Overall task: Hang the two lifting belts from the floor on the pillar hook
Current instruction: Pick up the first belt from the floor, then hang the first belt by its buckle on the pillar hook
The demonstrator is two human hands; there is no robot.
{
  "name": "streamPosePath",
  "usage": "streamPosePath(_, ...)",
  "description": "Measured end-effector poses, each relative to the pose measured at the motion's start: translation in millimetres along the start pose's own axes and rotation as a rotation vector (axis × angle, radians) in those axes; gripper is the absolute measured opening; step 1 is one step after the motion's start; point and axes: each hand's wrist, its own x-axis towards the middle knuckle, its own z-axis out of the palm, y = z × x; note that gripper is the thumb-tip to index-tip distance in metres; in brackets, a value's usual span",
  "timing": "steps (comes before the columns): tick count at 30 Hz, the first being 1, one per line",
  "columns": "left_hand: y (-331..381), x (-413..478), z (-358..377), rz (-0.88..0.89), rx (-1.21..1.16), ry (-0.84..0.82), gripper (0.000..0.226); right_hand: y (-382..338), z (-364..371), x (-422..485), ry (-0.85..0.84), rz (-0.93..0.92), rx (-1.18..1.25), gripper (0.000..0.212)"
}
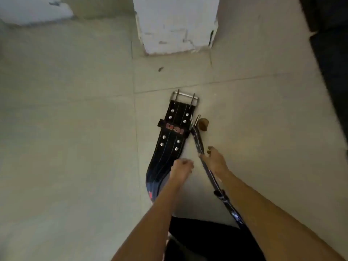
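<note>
both belts are low in the centre of the frame, below the pillar (177,25). for the pickup i'd get a firm wrap on each strap near the buckle so nothing dangles. left hand (181,169) is curled tight at the edge of the flat belt (174,129), looks like it's gripping it. right hand (214,161) is closed around the edge-on belt (199,144), lifted off the floor (75,129). can't see the hook

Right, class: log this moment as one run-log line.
left hand: on flat belt | right hand: gripping edge-on belt | pillar: ahead, hook unseen
</note>
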Motion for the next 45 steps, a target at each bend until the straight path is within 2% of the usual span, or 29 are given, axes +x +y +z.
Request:
streamPosePath(3, 4.3, 11.8, 4.8, -0.021, -0.077, 0.01, 0.018, 0.2, 12.6, 16.4, 0.089, -0.047, 0.042, 0.029)
streamPosePath(5, 16.4, -9.3, 2.2, -0.06, -0.135, 0.01, 0.017, -4.3, 1.9, -2.1, 0.095, 0.002, 0.2, 0.028)
streamPosePath(9, 80.6, -105.1, -2.6, -0.06, -0.204, -0.077, 0.035, -33.8, -76.7, -106.1, 0.029, 0.014, 0.541, 0.031)
streamPosePath(12, 157.5, -212.3, -5.0, 0.02, -0.29, -0.197, 0.041, -74.7, -158.7, -216.2, 0.084, -0.082, 0.683, 0.026)
streamPosePath(16, 273.2, -409.7, 1.4, 0.255, -0.326, -0.329, 0.032, -136.3, -279.8, -372.3, 0.253, -0.272, 0.754, 0.018)
streamPosePath(20, 368.0, -593.9, 14.1, 0.577, -0.296, -0.321, 0.018, -196.7, -398.4, -508.5, 0.36, -0.499, 0.821, 0.02)
streamPosePath(23, 419.0, -691.5, 19.9, 0.813, -0.25, -0.261, 0.021, -229.7, -474.4, -585.1, 0.389, -0.726, 0.835, 0.023)
streamPosePath(26, 428.4, -748.0, 23.1, 0.991, -0.201, -0.223, 0.013, -254.9, -526.6, -639.8, 0.331, -0.865, 0.883, 0.034)
streamPosePath(28, 412.0, -771.9, 26.4, 1.027, -0.061, -0.226, 0.01, -265.0, -548.6, -666.3, 0.291, -0.913, 0.903, 0.034)
streamPosePath(30, 410.9, -800.7, 24.4, 1.068, -0.004, -0.207, 0.011, -273.1, -560.4, -692.4, 0.241, -0.953, 0.936, 0.018)
streamPosePath(34, 460.4, -871.6, 5.3, 1.264, -0.164, -0.109, 0.004, -292.9, -563.3, -727.5, 0.145, -1.065, 1.004, 0.02)
streamPosePath(37, 449.4, -878.4, -6.9, 1.293, -0.215, -0.031, 0.009, -322.5, -569.3, -752.2, 0.15, -1.089, 1.144, 0.016)
streamPosePath(41, 425.4, -876.7, -36.8, 1.254, -0.1, 0.018, 0.006, -350.3, -563.5, -769.7, 0.146, -1.179, 1.037, 0.016)
streamPosePath(45, 448.2, -922.4, -63.7, 1.424, -0.264, 0.021, 0.021, -368.7, -550.9, -792.2, 0.131, -1.255, 0.94, 0.018)
